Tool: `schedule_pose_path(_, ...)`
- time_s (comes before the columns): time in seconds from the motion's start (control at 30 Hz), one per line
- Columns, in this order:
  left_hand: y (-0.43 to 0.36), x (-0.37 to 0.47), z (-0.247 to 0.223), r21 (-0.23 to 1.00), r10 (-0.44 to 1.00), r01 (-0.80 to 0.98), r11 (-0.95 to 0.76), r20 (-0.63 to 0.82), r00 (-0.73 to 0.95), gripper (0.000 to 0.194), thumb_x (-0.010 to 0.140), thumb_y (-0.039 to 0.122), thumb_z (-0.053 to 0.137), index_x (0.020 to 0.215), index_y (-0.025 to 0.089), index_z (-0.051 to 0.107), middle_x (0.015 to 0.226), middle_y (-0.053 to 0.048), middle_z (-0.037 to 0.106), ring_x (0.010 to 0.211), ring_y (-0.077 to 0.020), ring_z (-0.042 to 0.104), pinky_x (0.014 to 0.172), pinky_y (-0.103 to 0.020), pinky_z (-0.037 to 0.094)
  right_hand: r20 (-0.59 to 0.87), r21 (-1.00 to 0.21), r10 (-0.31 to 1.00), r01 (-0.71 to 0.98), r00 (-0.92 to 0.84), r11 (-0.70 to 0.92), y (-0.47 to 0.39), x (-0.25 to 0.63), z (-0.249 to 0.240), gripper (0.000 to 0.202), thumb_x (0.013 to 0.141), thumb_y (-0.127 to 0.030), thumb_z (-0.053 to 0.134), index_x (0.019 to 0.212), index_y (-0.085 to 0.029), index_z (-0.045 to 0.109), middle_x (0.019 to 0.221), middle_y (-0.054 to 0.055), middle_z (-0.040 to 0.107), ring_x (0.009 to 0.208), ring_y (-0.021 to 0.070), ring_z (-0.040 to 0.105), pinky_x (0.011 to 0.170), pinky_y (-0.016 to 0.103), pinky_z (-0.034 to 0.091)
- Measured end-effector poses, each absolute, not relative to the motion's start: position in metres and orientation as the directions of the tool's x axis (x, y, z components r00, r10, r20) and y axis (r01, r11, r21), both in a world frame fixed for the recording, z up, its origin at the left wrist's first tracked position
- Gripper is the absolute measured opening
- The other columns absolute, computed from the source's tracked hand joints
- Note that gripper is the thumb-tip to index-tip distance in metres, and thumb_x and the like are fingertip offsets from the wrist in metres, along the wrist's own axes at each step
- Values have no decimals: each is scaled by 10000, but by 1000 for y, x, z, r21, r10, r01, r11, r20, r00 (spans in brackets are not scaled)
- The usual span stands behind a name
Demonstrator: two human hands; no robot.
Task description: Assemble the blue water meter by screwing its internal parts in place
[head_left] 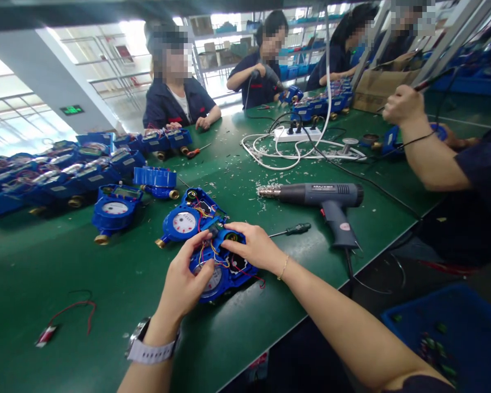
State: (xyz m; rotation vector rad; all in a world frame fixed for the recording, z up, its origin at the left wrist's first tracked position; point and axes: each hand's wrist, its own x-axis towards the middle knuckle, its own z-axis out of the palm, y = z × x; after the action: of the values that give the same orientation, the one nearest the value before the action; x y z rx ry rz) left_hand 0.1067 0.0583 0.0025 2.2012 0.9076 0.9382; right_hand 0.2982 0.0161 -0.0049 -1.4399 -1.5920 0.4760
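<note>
An open blue water meter (210,278) lies on the green table under my two hands, its round dial partly covered by my left thumb. Coloured wires run from its open housing to a small dark module (215,229). My left hand (186,275) has its fingertips on the module's left side, thumb spread lower down over the meter. From the right, my right hand (251,245) grips the module's other edge between thumb and fingers. Just behind sits a second opened water meter (185,221), with a white dial and exposed wires. What lies under my fingertips is partly hidden.
Right of my hands lie a screwdriver (297,229) and a heat gun (323,195). A power strip (298,134) with looped cables is farther back. Meters (114,210) crowd the left; a wired red-and-white piece (46,335) lies front left. Several co-workers sit around the table.
</note>
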Motion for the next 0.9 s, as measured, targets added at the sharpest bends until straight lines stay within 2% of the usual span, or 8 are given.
schedule_pose_path(0.2,57,109,4,708,776,377,-597,391,494,496,776,313,574,1256,192,543,1223,-85,646,1110,-268,611,1004,-436,475,365,-720,926,659,95,217,14,293,-3,384,886,-242,622,1259,-166,577,1274,86,604,1166,243,580,1015,378,449)
schedule_pose_path(0.37,57,110,4,715,779,372,-592,390,491,488,774,291,569,1250,188,543,1226,-79,643,1109,-254,609,1006,-426,476,372,-722,919,664,134,195,11,288,-5,354,879,-207,602,1225,-151,552,1209,91,629,1093,262,608,950,391,473)
schedule_pose_path(0.43,56,110,4,713,775,368,-597,393,495,483,774,290,568,1245,185,545,1224,-80,642,1104,-251,610,1004,-423,478,365,-761,918,617,157,198,10,287,-7,374,878,-221,607,1238,-167,521,1204,86,622,1088,254,603,956,395,464)
schedule_pose_path(0.5,56,109,4,706,769,368,-605,398,500,480,776,289,567,1244,183,546,1223,-81,642,1102,-250,611,1005,-421,476,335,-840,928,498,161,217,11,289,-8,397,889,-250,607,1260,-169,493,1254,93,591,1154,239,564,1015,395,425)
schedule_pose_path(0.57,56,108,4,703,767,369,-608,400,502,481,779,289,565,1248,182,544,1222,-82,642,1108,-250,608,1008,-419,473,248,-931,953,314,174,185,14,292,-10,429,901,-293,613,1281,-149,477,1318,114,547,1236,214,505,1066,366,386)
schedule_pose_path(0.63,56,108,4,706,767,365,-607,400,502,487,779,291,565,1253,180,540,1225,-85,640,1117,-252,604,1010,-419,469,135,-978,974,182,179,102,20,295,-10,477,887,-355,646,1278,-128,493,1318,133,546,1235,208,509,1051,341,408)
schedule_pose_path(0.77,57,108,3,723,771,351,-595,390,503,500,779,302,571,1262,178,532,1238,-91,632,1127,-256,597,1019,-433,456,33,-984,991,175,131,10,29,302,-8,562,765,-407,776,1208,-117,586,1166,111,644,1069,248,612,952,376,487)
schedule_pose_path(0.9,59,109,4,750,781,337,-569,366,507,504,788,310,573,1269,169,522,1240,-98,626,1128,-257,590,1028,-452,442,16,-987,997,159,79,3,32,303,-7,505,788,-400,748,1189,-117,626,1105,79,676,1021,240,632,910,350,514)
